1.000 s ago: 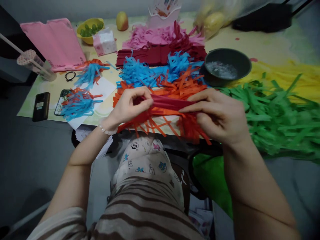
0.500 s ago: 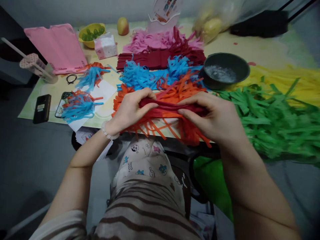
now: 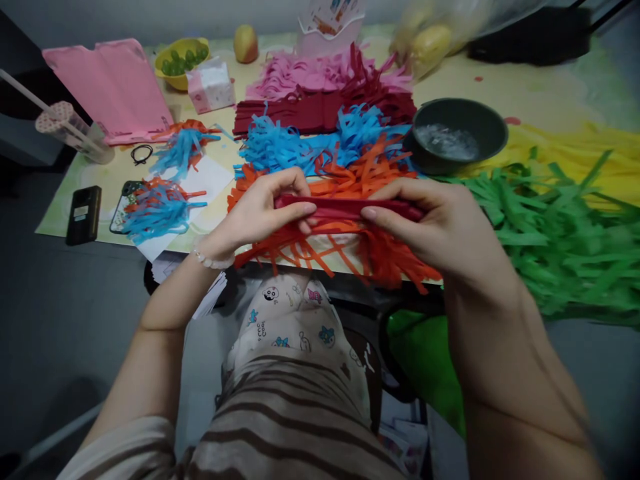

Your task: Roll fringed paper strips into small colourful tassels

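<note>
From where I stand, the only lettering I can nearly make out is on the person's printed shorts (image 3: pixel 300 327), small characters that look like "cool". The pale label on the dark phone (image 3: pixel 84 215), by the surface's (image 3: pixel 440 80) left edge, is too small to read, as is any print on the white-and-pink pack (image 3: pixel 210 87) towards the far left corner. A dark red strip (image 3: pixel 340 208) runs level between the hands, close to the near edge and above the orange fringe (image 3: pixel 370 167). The left hand (image 3: pixel 270 203) pinches one end between thumb and curled fingers; the right hand (image 3: pixel 440 223) grips the other the same way, its fingers closed on it. Green fringe (image 3: pixel 560 247) spreads along the near edge, towards the right corner.
</note>
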Available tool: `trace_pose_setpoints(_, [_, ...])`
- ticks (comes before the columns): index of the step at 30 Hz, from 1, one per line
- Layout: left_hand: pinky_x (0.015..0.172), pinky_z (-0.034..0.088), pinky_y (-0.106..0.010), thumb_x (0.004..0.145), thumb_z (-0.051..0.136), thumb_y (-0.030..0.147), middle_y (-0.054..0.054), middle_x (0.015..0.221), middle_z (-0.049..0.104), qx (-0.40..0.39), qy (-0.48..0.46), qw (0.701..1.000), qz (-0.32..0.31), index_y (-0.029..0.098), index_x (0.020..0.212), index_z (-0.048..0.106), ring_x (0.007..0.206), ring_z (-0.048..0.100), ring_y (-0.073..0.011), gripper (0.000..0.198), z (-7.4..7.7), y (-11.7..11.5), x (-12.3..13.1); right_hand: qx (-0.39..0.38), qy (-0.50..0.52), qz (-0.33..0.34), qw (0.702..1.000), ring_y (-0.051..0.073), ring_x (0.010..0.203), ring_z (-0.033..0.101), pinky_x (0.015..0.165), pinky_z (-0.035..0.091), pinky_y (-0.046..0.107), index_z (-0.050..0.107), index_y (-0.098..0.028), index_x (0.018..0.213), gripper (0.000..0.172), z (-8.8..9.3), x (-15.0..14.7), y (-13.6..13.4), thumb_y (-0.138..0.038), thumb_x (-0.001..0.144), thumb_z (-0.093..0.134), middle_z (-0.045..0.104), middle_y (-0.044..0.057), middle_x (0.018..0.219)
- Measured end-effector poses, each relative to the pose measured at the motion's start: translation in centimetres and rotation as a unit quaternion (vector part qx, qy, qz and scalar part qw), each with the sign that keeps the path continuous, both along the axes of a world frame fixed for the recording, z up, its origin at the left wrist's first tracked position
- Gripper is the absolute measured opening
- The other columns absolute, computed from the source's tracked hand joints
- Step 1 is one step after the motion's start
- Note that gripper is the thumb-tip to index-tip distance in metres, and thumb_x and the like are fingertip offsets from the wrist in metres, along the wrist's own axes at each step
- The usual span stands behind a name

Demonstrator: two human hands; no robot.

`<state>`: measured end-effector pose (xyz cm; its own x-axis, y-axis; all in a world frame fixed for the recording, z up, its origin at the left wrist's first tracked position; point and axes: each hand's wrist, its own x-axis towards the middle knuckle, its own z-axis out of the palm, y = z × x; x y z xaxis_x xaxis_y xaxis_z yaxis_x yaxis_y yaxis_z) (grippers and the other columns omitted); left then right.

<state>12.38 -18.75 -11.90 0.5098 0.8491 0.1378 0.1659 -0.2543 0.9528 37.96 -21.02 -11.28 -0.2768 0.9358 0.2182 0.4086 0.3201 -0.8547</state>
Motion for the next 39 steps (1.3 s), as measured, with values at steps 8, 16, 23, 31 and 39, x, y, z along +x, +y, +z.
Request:
trace_pose_setpoints(8, [0.075, 0.064, -0.036, 0.095, 0.070, 0.049, -0.001, 0.071, 0.075, -0.007, -0.065, 0.996, 0.065, 0.023, 0.106, 0.078, 0.071, 0.077, -0.0202, 0.030, -1.1, -0.7, 0.3, -0.018, 0.183, -0.044, 0.982, 0.014, 0.067, 0.074, 0.066, 0.062, 0.026, 0.084, -0.027, 0.101, 0.015, -2.5, -0.3, -0.5, -0.026, 0.087, 0.079, 0.079, 0.001, 0.082])
trace_pose_setpoints(16, [0.087, 0.065, -0.037, 0.094, 0.069, 0.035, -0.002, 0.072, 0.075, -0.024, -0.105, 0.990, 0.086, 0.020, 0.092, 0.079, 0.081, 0.078, -0.0195, 0.018, -1.2, -1.1, 0.6, -0.040, 0.262, -0.055, 0.963, 0.011, 0.064, 0.069, 0.063, 0.056, 0.022, 0.084, -0.024, 0.084, 0.022, -2.6, -1.2, -0.9, -0.008, 0.084, 0.070, 0.075, 0.001, 0.072])
trace_pose_setpoints(23, [0.074, 0.060, -0.031, 0.091, 0.075, 0.058, -0.002, 0.077, 0.071, 0.046, -0.042, 0.993, 0.100, 0.021, 0.085, 0.063, 0.072, 0.072, -0.0149, 0.039, -1.2, -1.0, 0.8, 0.128, 0.094, -0.043, 0.986, 0.014, 0.069, 0.069, 0.064, 0.052, 0.026, 0.079, -0.022, 0.083, 0.010, -2.2, -1.0, -1.0, -0.018, 0.088, 0.072, 0.077, 0.002, 0.079])
trace_pose_setpoints(31, [0.086, 0.058, -0.033, 0.096, 0.069, 0.043, -0.006, 0.098, 0.078, 0.201, 0.093, 0.967, 0.125, 0.019, 0.100, 0.072, 0.094, 0.074, -0.0205, 0.024, -1.2, -1.0, 0.6, 0.177, -0.059, -0.094, 0.978, 0.021, 0.083, 0.073, 0.077, 0.058, 0.035, 0.075, -0.025, 0.092, 0.006, -2.2, -1.2, -1.1, -0.023, 0.089, 0.071, 0.079, 0.005, 0.093])
trace_pose_setpoints(39, [0.074, 0.063, -0.032, 0.088, 0.077, 0.059, -0.003, 0.083, 0.075, -0.008, -0.063, 0.996, 0.056, 0.020, 0.094, 0.069, 0.075, 0.078, -0.0179, 0.040, -0.9, -1.1, 0.6, -0.032, 0.209, -0.051, 0.976, 0.017, 0.066, 0.076, 0.067, 0.066, 0.030, 0.079, -0.024, 0.091, 0.010, -2.4, -1.6, -1.1, -0.024, 0.082, 0.082, 0.079, 0.000, 0.078])
